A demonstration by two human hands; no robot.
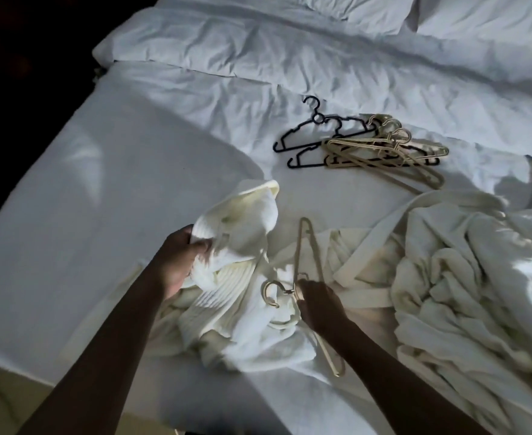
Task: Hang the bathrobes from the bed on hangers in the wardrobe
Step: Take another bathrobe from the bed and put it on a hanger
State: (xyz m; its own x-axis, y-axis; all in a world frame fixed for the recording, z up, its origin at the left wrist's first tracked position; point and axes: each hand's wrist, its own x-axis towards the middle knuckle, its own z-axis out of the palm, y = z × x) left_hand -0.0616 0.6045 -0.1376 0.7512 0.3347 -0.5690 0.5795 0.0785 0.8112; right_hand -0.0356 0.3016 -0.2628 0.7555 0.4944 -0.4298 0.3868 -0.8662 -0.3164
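A cream bathrobe (233,296) lies crumpled on the bed near the front edge. My left hand (180,262) grips a lifted fold of it by the collar area. My right hand (318,304) holds a beige hanger (308,246) at its neck, just beside the hook, with the hanger lying across the robe. More cream robe fabric (462,277) is heaped to the right. The wardrobe is out of view.
A pile of black hangers (305,133) and beige hangers (384,152) lies further back on the white bed sheet (101,199). The duvet (289,58) and pillows (478,14) are at the head. The bed's left edge borders a dark floor.
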